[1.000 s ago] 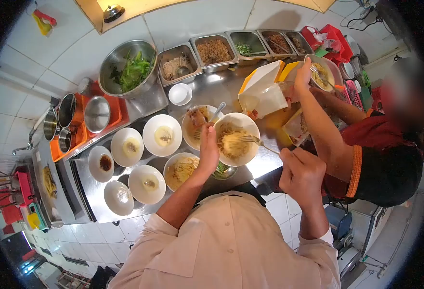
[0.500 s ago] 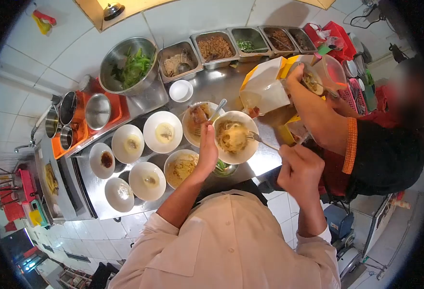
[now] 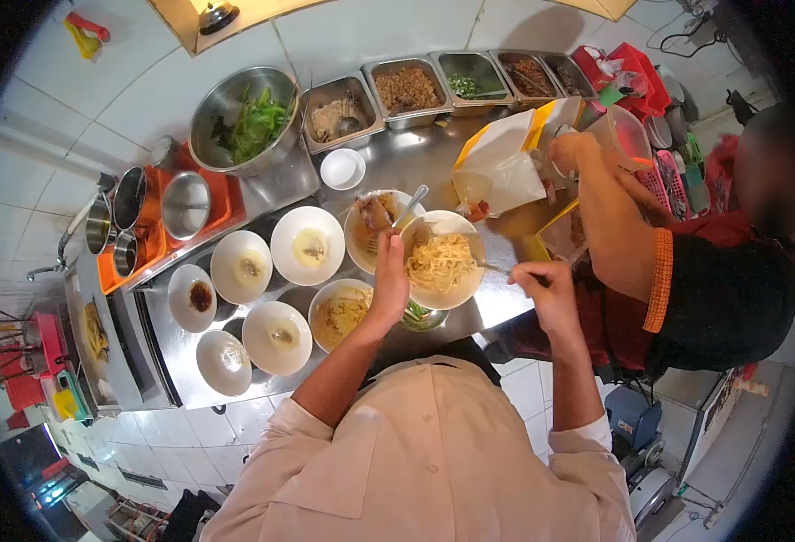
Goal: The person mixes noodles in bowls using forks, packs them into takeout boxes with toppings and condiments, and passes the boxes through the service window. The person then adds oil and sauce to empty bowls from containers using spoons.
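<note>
A white bowl (image 3: 463, 291) of noodles (image 3: 441, 260) is tilted toward me above the counter's front edge. My left hand (image 3: 392, 287) grips its left rim, thumb up and fingers hidden behind. My right hand (image 3: 546, 287) is closed on the handle of a fork (image 3: 497, 268), whose tines are out of sight in the noodles. Just behind my left hand, another bowl (image 3: 350, 253) holds food and a second fork (image 3: 412, 204). To the left of my wrist sits a bowl with yellowish food (image 3: 340, 313).
Several white bowls (image 3: 277, 361) with sauces stand on the steel counter at left. Behind them are a steel bowl of greens (image 3: 253, 122) and topping trays (image 3: 406, 88). At right a co-worker's arm (image 3: 609, 217) reaches over beside a yellow-white box (image 3: 506, 167).
My right hand and the fork have shifted slightly, with the hand turned and the fork lower against the noodles. The co-worker's hand has moved back from the box.
</note>
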Demonstrator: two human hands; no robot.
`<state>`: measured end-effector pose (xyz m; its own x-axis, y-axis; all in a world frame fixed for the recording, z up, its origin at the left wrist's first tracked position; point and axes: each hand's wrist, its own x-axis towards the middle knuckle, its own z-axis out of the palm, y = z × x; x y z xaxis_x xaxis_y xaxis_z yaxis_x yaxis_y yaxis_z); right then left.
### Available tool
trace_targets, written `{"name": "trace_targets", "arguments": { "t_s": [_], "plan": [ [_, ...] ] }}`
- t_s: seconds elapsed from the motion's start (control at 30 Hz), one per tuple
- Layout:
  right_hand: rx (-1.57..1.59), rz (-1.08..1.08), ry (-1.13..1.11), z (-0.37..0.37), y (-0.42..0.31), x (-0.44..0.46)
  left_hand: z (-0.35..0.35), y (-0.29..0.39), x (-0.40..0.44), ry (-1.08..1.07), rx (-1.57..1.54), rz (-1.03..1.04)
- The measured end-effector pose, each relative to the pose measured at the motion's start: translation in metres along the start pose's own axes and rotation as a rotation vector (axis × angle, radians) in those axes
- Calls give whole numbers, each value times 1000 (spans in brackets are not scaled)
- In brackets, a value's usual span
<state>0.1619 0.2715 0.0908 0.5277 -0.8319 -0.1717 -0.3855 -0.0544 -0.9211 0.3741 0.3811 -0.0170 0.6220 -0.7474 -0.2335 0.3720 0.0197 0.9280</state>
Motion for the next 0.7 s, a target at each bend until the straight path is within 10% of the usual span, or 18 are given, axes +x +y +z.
{"name": "trace_targets", "arguments": {
  "t_s": [0.1, 0.3, 0.43, 0.5, 0.7],
  "plan": [
    [-551, -420, 186, 4, -70, -23, 3, 15, -4, -5, 34, -60],
    [-1032, -369, 164, 12, -105, -38, 1, 13, -1, -40, 84, -34],
    [-904, -366, 127, 19, 5, 8, 3, 1, -2, -44, 11, -22],
    [-115, 82, -92, 22, 41, 24, 7, 0, -2, -28, -75, -29],
    [-173, -142, 106, -4, -25, -6, 0, -9, 3, -27, -36, -22]
  ]
}}
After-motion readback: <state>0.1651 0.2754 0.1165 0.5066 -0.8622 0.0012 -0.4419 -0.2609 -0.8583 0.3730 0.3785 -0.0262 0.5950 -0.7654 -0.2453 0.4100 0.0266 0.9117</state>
